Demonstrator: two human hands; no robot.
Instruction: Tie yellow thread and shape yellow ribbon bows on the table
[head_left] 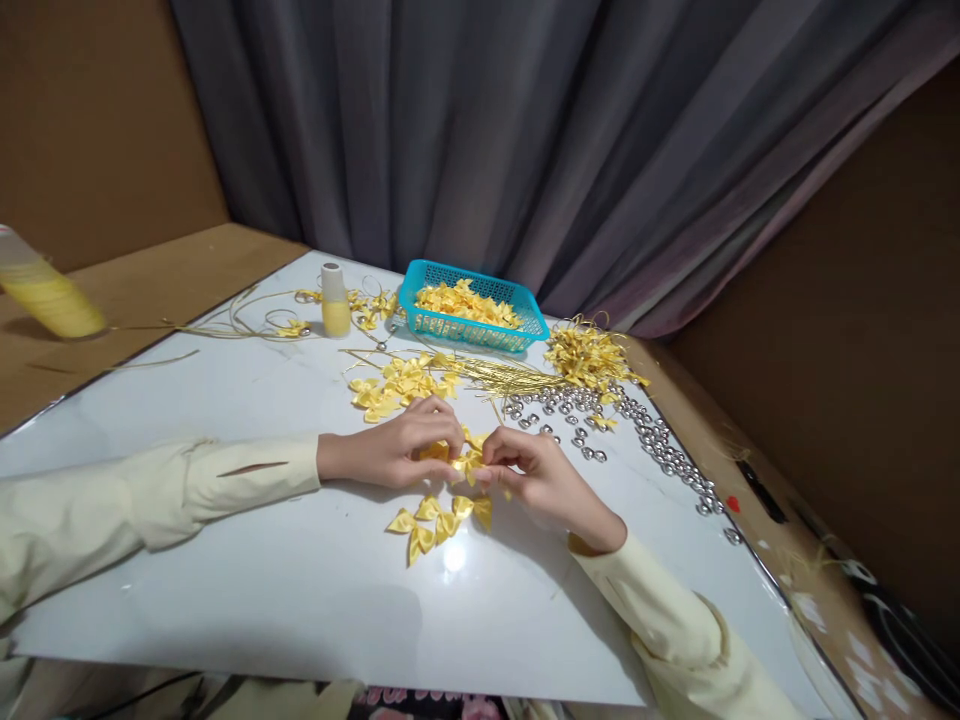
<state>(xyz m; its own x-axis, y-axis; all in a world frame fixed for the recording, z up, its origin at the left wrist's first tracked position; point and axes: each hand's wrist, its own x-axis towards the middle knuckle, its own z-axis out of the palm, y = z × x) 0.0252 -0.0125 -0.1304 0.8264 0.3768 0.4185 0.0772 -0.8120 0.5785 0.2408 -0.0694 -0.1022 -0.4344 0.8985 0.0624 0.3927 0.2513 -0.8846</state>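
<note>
Between my two hands is a yellow satin ribbon bow [470, 463], pinched at its edges. My left hand [416, 445] is closed, its thumb and fingertips on the bow's left side. From the right, my right hand [534, 470] pinches the other side, also closed. The fingers cover part of the bow. Just below, several yellow ribbon bows [444, 523] lie loosely together on the white tabletop [300, 590]. Beyond my left hand is a bigger heap of yellow bows [405, 382].
A blue-green basket [536, 318] of yellow pieces stands at the back. Beside it are a yellow bundle [589, 355] with gold wires [510, 378] and a glue-like bottle [335, 305]. Small silver pieces [667, 450] line the right. A container of yellow [52, 295] stands far left.
</note>
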